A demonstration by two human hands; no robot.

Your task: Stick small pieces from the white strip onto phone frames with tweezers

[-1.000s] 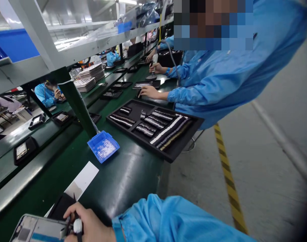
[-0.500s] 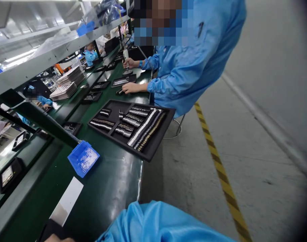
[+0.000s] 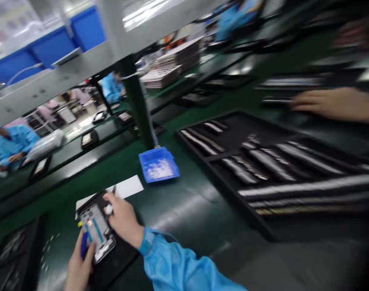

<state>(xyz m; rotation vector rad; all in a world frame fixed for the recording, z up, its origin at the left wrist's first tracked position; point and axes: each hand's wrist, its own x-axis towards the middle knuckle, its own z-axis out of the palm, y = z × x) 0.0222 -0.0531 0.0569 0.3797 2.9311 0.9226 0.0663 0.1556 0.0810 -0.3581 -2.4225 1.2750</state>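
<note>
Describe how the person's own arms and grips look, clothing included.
The right sleeve is bright blue, loose and wrinkled, with a snug blue cuff at the wrist. The right grip and left grip are ungloved. No left sleeve is in view; blur hides any finer markings.

There's 1 held ph frame (image 3: 97,231), 1 sm blue bin (image 3: 152,155).

The small blue bin (image 3: 154,155) looks like smooth plastic, the bench (image 3: 172,210) around it glossy. Left of the bin, a device frame (image 3: 93,230) has a metallic sheen above a matt black pad (image 3: 120,254); right of the bin, a large tray (image 3: 247,125) looks dull. Below the bin, the right sleeve (image 3: 181,258) is creased, faintly shiny cloth.
</note>
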